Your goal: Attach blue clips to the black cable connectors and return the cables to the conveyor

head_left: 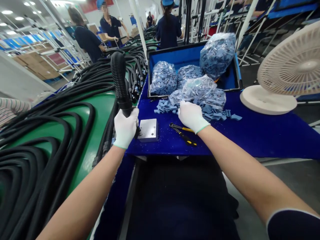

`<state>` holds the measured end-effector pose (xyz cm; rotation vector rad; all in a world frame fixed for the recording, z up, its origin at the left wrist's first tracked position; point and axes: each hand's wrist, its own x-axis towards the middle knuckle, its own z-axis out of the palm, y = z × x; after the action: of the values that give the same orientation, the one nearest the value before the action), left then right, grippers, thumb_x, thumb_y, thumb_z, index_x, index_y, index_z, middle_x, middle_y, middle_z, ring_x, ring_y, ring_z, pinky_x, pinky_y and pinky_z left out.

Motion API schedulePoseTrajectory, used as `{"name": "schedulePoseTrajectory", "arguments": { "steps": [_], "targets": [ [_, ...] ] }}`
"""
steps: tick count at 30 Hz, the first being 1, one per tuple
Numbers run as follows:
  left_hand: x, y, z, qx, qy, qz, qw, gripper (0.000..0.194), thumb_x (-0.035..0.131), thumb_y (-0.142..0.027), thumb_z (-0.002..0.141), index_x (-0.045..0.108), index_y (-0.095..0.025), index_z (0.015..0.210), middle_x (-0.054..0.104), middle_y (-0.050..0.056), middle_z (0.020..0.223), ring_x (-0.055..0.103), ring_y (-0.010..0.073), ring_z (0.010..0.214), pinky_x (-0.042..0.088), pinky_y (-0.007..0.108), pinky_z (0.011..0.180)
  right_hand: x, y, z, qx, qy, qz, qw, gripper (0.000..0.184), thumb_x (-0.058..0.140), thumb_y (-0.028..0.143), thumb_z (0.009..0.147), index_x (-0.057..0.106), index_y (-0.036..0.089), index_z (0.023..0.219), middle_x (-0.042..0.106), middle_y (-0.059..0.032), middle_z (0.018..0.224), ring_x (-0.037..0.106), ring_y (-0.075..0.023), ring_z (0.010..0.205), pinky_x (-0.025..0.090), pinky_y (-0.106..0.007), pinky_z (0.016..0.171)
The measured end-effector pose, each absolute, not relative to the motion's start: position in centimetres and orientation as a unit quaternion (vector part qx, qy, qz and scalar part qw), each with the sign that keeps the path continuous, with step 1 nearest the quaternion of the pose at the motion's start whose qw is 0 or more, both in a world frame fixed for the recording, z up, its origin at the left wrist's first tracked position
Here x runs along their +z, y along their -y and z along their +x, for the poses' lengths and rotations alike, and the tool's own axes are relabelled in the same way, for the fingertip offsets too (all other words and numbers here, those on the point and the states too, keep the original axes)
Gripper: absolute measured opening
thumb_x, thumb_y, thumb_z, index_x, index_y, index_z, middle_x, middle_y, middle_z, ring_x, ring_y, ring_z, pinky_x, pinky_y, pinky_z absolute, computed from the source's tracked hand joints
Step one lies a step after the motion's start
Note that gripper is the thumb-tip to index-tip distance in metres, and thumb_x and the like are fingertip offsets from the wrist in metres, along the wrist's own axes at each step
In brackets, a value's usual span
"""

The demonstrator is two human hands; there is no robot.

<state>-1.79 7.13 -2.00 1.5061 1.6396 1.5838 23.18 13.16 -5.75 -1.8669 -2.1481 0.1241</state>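
Observation:
My left hand (125, 128), in a white glove, is wrapped round the lower end of a black corrugated hose (118, 75) that stands upright. Beside that hand a square metal block (149, 129) lies on the blue table cover. My right hand (191, 115), also gloved, is at the loose blue plastic clips (212, 114). Its fingers are curled, and their tips are partly hidden, so what they pinch does not show. Behind it lies an open clear bag (200, 88) of the same clips. Yellow-and-black pliers (183, 133) rest just below my right hand.
A blue bin (191, 55) with bagged clips stands behind the pile. To the right is a white fan (297, 65). Many black hoses (67, 123) cover the green conveyor (100, 103) on the left. Several people (168, 28) stand farther back.

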Motion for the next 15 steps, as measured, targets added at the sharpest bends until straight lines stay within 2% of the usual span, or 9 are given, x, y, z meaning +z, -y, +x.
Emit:
{"name": "schedulePoseTrajectory", "arguments": {
  "steps": [3, 6, 10, 15],
  "targets": [
    [-1.9, -7.1, -1.7, 0.562, -0.614, 0.521, 0.189, 0.019, 0.068, -0.038, 0.086, 0.065, -0.02, 0.088, 0.057, -0.003, 0.056, 0.054, 0.014, 0.049, 0.046, 0.026, 0.051, -4.1, -11.1, 20.7, 0.147, 0.82, -0.498, 0.242, 0.024, 0.053, 0.028, 0.102, 0.068, 0.014, 0.114, 0.074, -0.0158, 0.106, 0.069, -0.0274, 0.095, 0.048, -0.035, 0.087],
    [-1.5, -7.2, -2.0, 0.559, -0.602, 0.52, 0.235, 0.018, 0.069, -0.035, 0.085, 0.066, -0.018, 0.09, 0.065, 0.0, 0.065, 0.062, 0.0162, 0.057, 0.052, 0.028, 0.06, -3.2, -9.8, 17.2, 0.288, 0.849, -0.335, 0.291, 0.014, 0.062, 0.027, 0.096, 0.069, 0.018, 0.09, 0.074, -0.0048, 0.09, 0.064, -0.0185, 0.08, 0.045, -0.028, 0.076],
    [-1.4, -7.3, -2.8, 0.524, -0.613, 0.557, 0.197, 0.02, 0.069, -0.035, 0.085, 0.073, -0.015, 0.088, 0.073, 0.006, 0.081, 0.067, 0.0193, 0.074, 0.053, 0.029, 0.069, -3.2, -10.6, 13.4, 0.344, 0.845, -0.303, 0.276, 0.026, 0.067, 0.03, 0.091, 0.057, 0.019, 0.069, 0.061, 0.0021, 0.065, 0.051, -0.0131, 0.062, 0.035, -0.026, 0.06],
    [-1.8, -7.6, -3.2, 0.52, -0.604, 0.566, 0.212, 0.026, 0.07, -0.039, 0.085, 0.074, -0.015, 0.094, 0.074, 0.006, 0.088, 0.067, 0.0203, 0.079, 0.052, 0.029, 0.071, -4.4, -12.8, 11.7, 0.394, 0.841, -0.284, 0.238, 0.035, 0.074, 0.041, 0.086, 0.059, 0.017, 0.065, 0.06, 0.0034, 0.062, 0.049, -0.0105, 0.057, 0.033, -0.025, 0.056]
  ]
}}
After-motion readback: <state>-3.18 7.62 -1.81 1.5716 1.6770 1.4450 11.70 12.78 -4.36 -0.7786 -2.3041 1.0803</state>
